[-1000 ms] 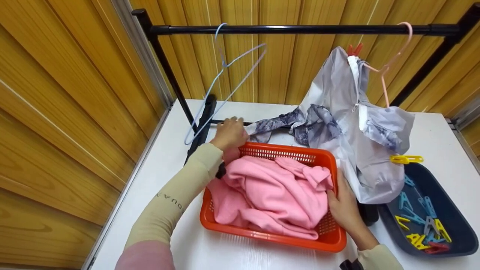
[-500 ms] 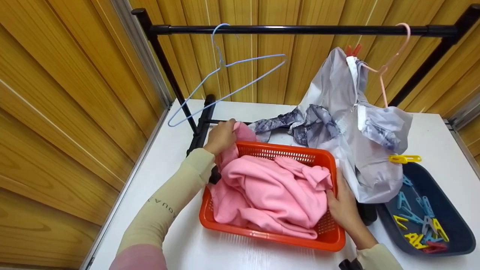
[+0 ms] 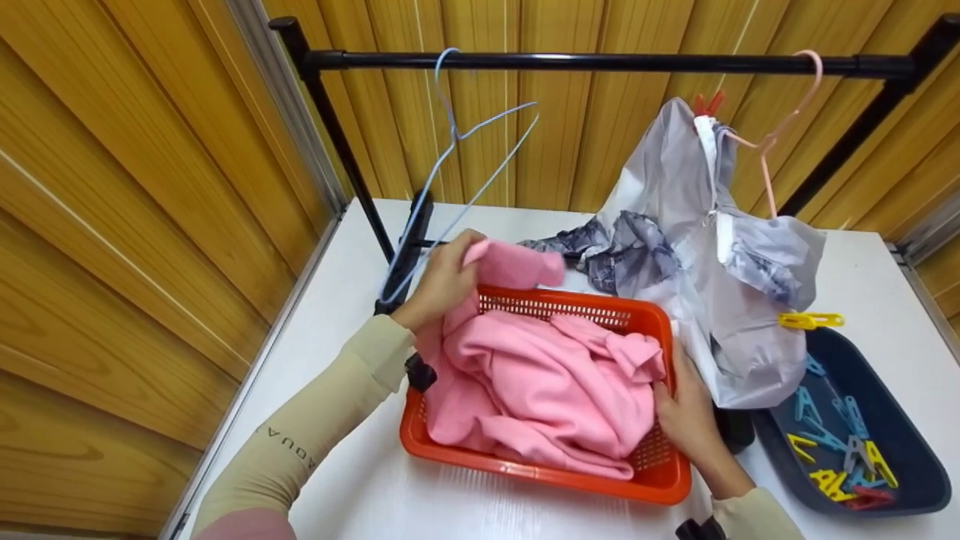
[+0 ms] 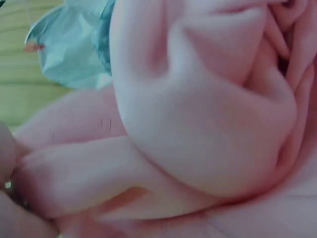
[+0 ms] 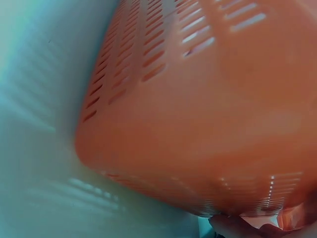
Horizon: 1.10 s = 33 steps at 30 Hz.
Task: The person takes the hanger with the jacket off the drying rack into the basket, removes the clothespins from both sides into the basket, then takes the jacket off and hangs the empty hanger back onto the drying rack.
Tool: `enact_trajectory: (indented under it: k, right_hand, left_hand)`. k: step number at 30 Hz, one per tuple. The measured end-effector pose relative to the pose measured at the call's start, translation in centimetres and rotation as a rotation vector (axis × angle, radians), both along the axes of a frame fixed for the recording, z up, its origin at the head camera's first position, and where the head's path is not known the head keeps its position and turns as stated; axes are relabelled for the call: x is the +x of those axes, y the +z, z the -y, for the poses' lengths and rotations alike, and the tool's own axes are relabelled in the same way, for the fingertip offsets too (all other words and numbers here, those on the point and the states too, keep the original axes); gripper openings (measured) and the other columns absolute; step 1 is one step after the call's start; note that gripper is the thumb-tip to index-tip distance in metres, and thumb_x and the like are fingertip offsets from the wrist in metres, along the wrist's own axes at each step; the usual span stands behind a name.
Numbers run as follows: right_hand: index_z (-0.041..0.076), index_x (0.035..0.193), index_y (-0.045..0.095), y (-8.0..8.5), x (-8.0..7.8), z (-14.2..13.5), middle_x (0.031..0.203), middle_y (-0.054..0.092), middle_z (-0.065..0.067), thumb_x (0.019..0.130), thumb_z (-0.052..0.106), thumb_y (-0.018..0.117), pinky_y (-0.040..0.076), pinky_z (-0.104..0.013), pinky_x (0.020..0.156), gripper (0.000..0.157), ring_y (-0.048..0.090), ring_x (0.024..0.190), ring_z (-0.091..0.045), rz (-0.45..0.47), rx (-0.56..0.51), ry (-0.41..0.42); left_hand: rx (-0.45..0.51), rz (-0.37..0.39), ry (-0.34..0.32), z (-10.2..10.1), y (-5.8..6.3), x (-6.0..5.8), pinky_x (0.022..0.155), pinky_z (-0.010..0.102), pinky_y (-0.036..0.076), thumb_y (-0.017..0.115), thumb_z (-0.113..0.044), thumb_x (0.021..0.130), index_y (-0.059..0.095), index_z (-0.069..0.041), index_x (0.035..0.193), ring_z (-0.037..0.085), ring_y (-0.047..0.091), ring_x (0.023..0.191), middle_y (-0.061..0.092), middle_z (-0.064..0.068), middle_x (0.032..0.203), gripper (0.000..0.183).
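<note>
An orange-red plastic basket (image 3: 510, 469) stands on the white table with a bunched pink garment (image 3: 555, 382) of soft cloth in it. My left hand (image 3: 442, 285) is at the basket's back left corner, holding part of the garment between thumb and fingers. From it a pink flap hangs over the back rim. In the left wrist view the pink cloth (image 4: 198, 109) fills most of the picture, with fingertips (image 4: 6, 153) at the left edge. At the right side my right hand (image 3: 686, 412) grips the basket rim; in its wrist view the slotted basket wall (image 5: 198, 114) shows large.
A black rack (image 3: 600, 63) spans the back. A bare blue wire hanger (image 3: 431, 191) hangs at its left, above my left hand. A grey-white garment (image 3: 667, 172) is clipped to a pink hanger (image 3: 769, 139). At right, a dark tray (image 3: 930, 472) holds several clothespins (image 3: 847, 420).
My left hand has come back and slightly left, drawing a pink flap up over the back rim. The blue hanger has swung round and back. My right hand stays on the basket.
</note>
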State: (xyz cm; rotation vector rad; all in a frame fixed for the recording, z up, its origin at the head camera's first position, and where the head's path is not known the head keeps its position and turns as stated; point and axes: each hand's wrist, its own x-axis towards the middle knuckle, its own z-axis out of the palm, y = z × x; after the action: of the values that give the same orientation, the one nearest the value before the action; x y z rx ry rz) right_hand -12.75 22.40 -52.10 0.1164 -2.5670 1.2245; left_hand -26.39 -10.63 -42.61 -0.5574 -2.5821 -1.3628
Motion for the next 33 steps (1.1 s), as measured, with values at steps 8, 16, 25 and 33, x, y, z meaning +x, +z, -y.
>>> enact_trajectory:
  k: [8,16,25,33]
  right_hand:
    - [-0.007,0.150,0.021,0.0,0.1,-0.1,0.152,0.025,-0.034,0.082,-0.014,0.049,0.010,-0.011,0.111,0.073,0.027,0.139,-0.050,0.034,-0.006,-0.001]
    - [-0.006,0.150,0.018,0.0,0.2,0.2,0.155,0.019,-0.032,0.084,-0.012,0.049,0.009,-0.012,0.112,0.073,0.023,0.141,-0.048,0.074,-0.036,0.000]
    - [-0.004,0.152,0.016,0.2,0.1,0.0,0.157,0.017,-0.029,0.085,-0.012,0.047,0.009,-0.015,0.114,0.074,0.020,0.143,-0.046,0.089,-0.046,0.004]
    - [-0.003,0.152,0.015,0.1,0.1,0.0,0.157,0.016,-0.028,0.085,-0.012,0.047,0.008,-0.012,0.113,0.074,0.020,0.143,-0.046,0.089,-0.043,0.007]
  left_hand:
    - [-0.043,0.348,-0.478,-1.3,0.4,1.8,0.058,0.022,0.042,0.050,0.003,0.093,0.059,-0.013,0.123,0.013,0.050,0.063,0.057,0.013,0.100,0.035]
    - [-0.645,0.269,-0.537,-1.3,-0.2,3.0,0.117,0.062,0.007,0.055,-0.056,0.090,0.025,-0.040,0.151,0.030,0.019,0.149,0.018,0.001,0.162,0.069]
    - [-0.957,0.362,-0.561,-3.4,-2.1,4.0,0.116,0.064,0.001,0.034,-0.076,0.087,0.000,-0.029,0.156,0.030,0.007,0.151,0.007,0.001,0.164,0.090]
    - [-0.735,0.306,-0.553,-3.3,-1.5,2.7,0.118,0.049,0.022,0.046,-0.058,0.093,0.016,-0.022,0.156,0.026,0.029,0.146,0.029,0.007,0.158,0.078]
